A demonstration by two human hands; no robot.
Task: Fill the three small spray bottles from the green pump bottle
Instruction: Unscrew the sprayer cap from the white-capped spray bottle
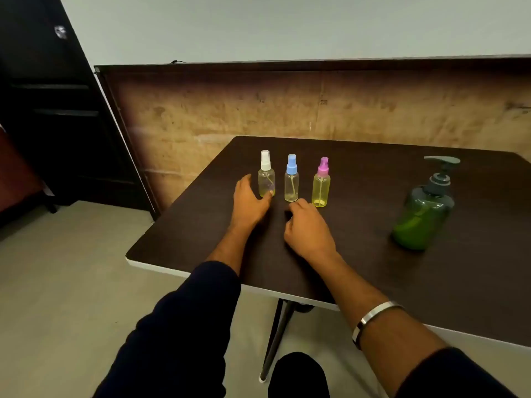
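On the dark table (359, 254) three small spray bottles (291, 182) stood in a row, green pump bottle (423, 216) well right; my left hand (250, 201) spread wide, fingertips at the white-capped one's base, ready to grasp; my right hand (307, 228) loosely curled, empty

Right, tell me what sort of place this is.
Probably a plain room set up for a recording, not a home kitchen: a folding table against a bare wall, a dark cabinet, a worn wooden panel.
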